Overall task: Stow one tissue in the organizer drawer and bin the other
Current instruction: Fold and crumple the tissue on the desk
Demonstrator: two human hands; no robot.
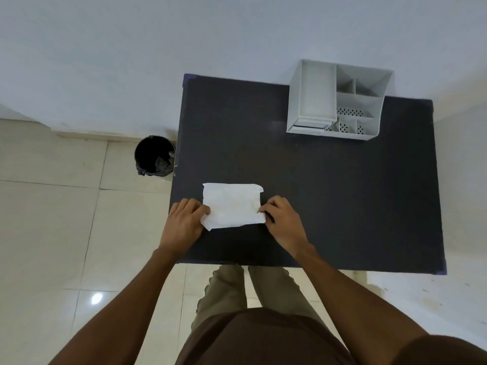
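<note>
White tissue point(233, 205) lies flat — left hand point(184, 219) and right hand point(283, 218) pinching its ends.

dark table point(342, 193), tiled floor point(52, 219), white wall point(131, 48)

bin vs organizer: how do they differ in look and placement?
The bin is round and black with a dark liner; the organizer is boxy, pale grey and split into compartments, some perforated. The bin stands on the tiled floor left of the table; the organizer sits on the table's far right edge. The bin holds something crumpled; the organizer's compartments look empty. Both are open-topped, and neither is touched by the hands.
</note>
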